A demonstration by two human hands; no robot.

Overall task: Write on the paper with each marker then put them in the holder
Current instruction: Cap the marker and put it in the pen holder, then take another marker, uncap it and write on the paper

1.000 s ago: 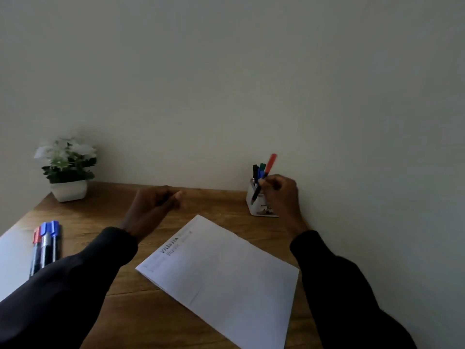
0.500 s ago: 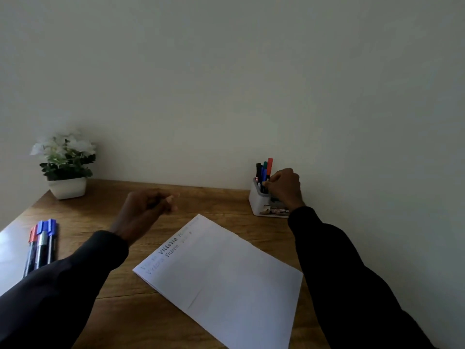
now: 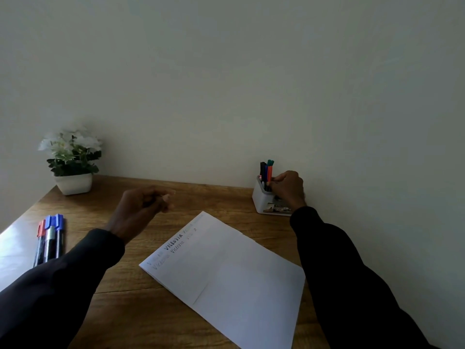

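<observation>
Paper [image 3: 226, 270] lies mid-table. Three remaining markers [image 3: 49, 239] lie at the table's left edge, long axes pointing toward the far edge, nearer the left hand [image 3: 141, 210], loosely curled and empty. Right hand [image 3: 288, 188] pinches the orange marker [image 3: 269, 173], upright in the holder [image 3: 261, 200] at the far right corner.

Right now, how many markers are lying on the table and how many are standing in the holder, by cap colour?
Lying on the wooden table, left side:
Red-capped marker: 1
Blue-capped markers: 2
Standing in the white holder:
Black marker: 1
Blue marker: 1
Green-capped marker: 1
Orange-red marker: 1
Total: 7
</observation>
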